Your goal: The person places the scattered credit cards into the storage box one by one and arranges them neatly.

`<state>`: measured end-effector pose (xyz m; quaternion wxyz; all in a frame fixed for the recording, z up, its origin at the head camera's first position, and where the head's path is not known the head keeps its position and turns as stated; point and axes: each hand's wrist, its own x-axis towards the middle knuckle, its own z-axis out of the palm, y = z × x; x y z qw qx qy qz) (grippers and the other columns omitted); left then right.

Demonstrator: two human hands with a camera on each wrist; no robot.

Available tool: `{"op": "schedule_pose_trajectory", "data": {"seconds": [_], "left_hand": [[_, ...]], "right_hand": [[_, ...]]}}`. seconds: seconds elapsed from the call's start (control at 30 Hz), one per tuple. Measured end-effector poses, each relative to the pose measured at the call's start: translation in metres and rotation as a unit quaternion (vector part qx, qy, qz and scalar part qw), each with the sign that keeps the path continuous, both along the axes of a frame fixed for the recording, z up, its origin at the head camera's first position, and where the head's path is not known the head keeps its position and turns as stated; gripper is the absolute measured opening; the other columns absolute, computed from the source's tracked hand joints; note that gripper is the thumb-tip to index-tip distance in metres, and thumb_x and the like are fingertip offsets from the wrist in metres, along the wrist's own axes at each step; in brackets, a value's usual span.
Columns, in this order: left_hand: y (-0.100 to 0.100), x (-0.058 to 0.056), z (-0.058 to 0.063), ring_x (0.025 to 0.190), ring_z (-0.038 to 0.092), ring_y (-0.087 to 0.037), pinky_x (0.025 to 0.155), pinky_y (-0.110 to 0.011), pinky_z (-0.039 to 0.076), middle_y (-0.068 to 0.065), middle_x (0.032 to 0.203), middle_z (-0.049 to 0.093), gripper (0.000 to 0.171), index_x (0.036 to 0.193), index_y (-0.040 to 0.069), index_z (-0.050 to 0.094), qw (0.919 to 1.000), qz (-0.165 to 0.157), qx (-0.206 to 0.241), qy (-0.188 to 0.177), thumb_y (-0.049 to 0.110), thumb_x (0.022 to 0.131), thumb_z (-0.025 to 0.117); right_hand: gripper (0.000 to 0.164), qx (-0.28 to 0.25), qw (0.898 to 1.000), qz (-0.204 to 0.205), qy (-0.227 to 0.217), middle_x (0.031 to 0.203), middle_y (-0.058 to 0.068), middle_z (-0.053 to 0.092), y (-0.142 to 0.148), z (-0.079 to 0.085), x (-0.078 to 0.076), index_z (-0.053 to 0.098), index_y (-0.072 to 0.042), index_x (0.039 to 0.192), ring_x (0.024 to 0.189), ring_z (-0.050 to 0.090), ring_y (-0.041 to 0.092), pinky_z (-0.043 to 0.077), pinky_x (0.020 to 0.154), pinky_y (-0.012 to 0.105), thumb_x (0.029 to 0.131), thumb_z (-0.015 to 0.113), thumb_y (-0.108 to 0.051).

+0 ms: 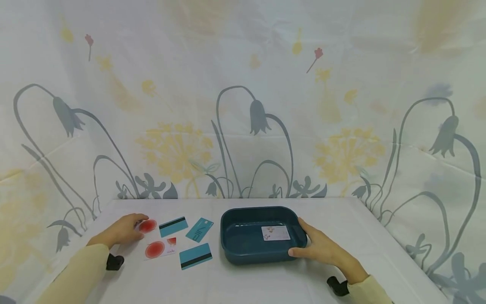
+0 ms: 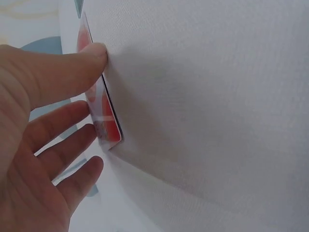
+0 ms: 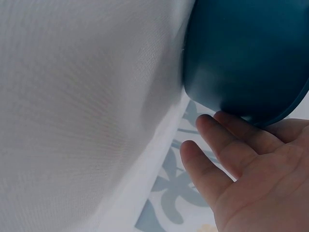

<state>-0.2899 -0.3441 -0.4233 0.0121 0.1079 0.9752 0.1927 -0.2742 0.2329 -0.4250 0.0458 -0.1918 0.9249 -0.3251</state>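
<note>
At the left of the table, my left hand [image 1: 123,230] pinches a card with a red circle [image 1: 147,226] between thumb and fingers. In the left wrist view, the thumb lies over this card's edge [image 2: 112,121], which shows almost edge-on close to the white cloth; the other fingers are spread behind. My right hand [image 1: 322,247] grips the right end of a dark teal plastic tub [image 1: 250,257], thumb at its near corner and fingers along the outer wall. A white card with a small floral print [image 1: 275,233] lies inside the tub.
Between left hand and tub lie a blue card with a black stripe [image 1: 173,226], a blue VIP card [image 1: 199,230] and another striped blue card [image 1: 195,256]. A white card with a red circle [image 1: 160,249] is nearest the left wrist. A flower-patterned cloth [image 1: 243,169] hangs behind the table.
</note>
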Motion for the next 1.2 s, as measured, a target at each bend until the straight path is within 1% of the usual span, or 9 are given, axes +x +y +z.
{"op": "schedule_pose_trajectory", "data": {"seconds": [0.1,0.27,0.43,0.53,0.6,0.73,0.83,1.03,1.2], "left_hand": [[-0.0004,0.0004,0.0019,0.110,0.048,-0.048,0.093,-0.060,0.039,-0.029,0.118,0.056,0.048,0.121,-0.007,0.057,1.0000,0.004,0.002,-0.006,0.001,0.076,0.071],[-0.0007,0.0009,0.0048,0.104,0.052,-0.044,0.091,-0.058,0.043,-0.027,0.115,0.057,0.047,0.120,-0.006,0.057,0.9997,0.014,0.007,-0.018,-0.001,0.075,0.071],[-0.0018,-0.0002,0.0038,0.093,0.054,-0.035,0.081,-0.050,0.051,-0.023,0.109,0.058,0.045,0.119,-0.004,0.059,0.9994,0.017,0.007,-0.029,-0.003,0.075,0.069],[-0.0012,-0.0008,0.0032,0.092,0.053,-0.032,0.078,-0.046,0.052,-0.021,0.108,0.059,0.045,0.119,-0.003,0.059,0.9992,0.023,0.012,-0.031,-0.003,0.075,0.068],[-0.0007,-0.0015,0.0035,0.093,0.053,-0.034,0.081,-0.048,0.051,-0.021,0.107,0.058,0.046,0.119,-0.005,0.058,0.9992,0.024,0.008,-0.032,-0.002,0.075,0.069],[0.0001,-0.0031,0.0041,0.095,0.053,-0.036,0.089,-0.054,0.045,-0.020,0.103,0.057,0.046,0.117,-0.011,0.058,0.9993,0.022,-0.022,-0.019,0.000,0.075,0.072],[0.0004,-0.0035,0.0044,0.094,0.053,-0.036,0.090,-0.055,0.044,-0.019,0.099,0.055,0.045,0.114,-0.013,0.059,0.9992,0.016,-0.035,-0.008,0.001,0.074,0.072],[-0.0004,-0.0015,0.0043,0.092,0.052,-0.033,0.087,-0.054,0.045,-0.019,0.099,0.052,0.046,0.115,-0.011,0.058,0.9993,0.024,-0.026,-0.007,0.003,0.074,0.073],[-0.0036,0.0000,0.0006,0.092,0.051,-0.033,0.086,-0.054,0.046,-0.018,0.101,0.053,0.049,0.119,-0.009,0.056,0.9993,0.032,-0.015,-0.012,0.008,0.076,0.074]], "right_hand": [[0.107,-0.001,1.000,0.002,0.002,0.152,0.024,0.024,-0.0004,0.0002,-0.0004,0.017,0.006,0.149,0.138,0.025,0.041,0.025,0.106,0.058,0.077,0.073,-0.050],[0.108,-0.004,1.000,0.003,0.003,0.152,0.024,0.025,-0.0009,0.0004,-0.0002,0.017,0.007,0.149,0.138,0.025,0.041,0.025,0.107,0.058,0.076,0.073,-0.050],[0.108,-0.004,1.000,0.004,0.003,0.152,0.024,0.025,-0.0006,0.0000,0.0000,0.017,0.007,0.148,0.138,0.025,0.041,0.025,0.107,0.058,0.076,0.073,-0.051],[0.109,-0.007,1.000,0.004,0.002,0.152,0.024,0.025,-0.0002,-0.0003,0.0001,0.017,0.007,0.148,0.138,0.025,0.041,0.025,0.106,0.059,0.076,0.074,-0.052],[0.109,-0.007,1.000,0.004,0.001,0.152,0.024,0.024,0.0001,-0.0008,-0.0002,0.017,0.007,0.149,0.138,0.025,0.041,0.024,0.106,0.059,0.076,0.074,-0.052],[0.108,-0.002,1.000,0.004,0.003,0.152,0.024,0.024,0.0008,-0.0021,-0.0010,0.017,0.006,0.149,0.138,0.025,0.041,0.025,0.106,0.058,0.076,0.074,-0.051],[0.108,-0.001,1.000,0.006,0.006,0.152,0.024,0.025,0.0009,-0.0025,-0.0015,0.017,0.006,0.149,0.138,0.025,0.041,0.025,0.106,0.058,0.076,0.074,-0.051],[0.109,-0.004,1.000,0.006,0.010,0.152,0.024,0.025,0.0004,-0.0020,-0.0015,0.017,0.006,0.149,0.138,0.025,0.041,0.025,0.107,0.058,0.076,0.074,-0.050],[0.109,-0.001,1.000,0.003,0.007,0.152,0.024,0.025,-0.0002,-0.0006,-0.0006,0.017,0.007,0.149,0.138,0.025,0.041,0.025,0.107,0.058,0.076,0.074,-0.052]]}}
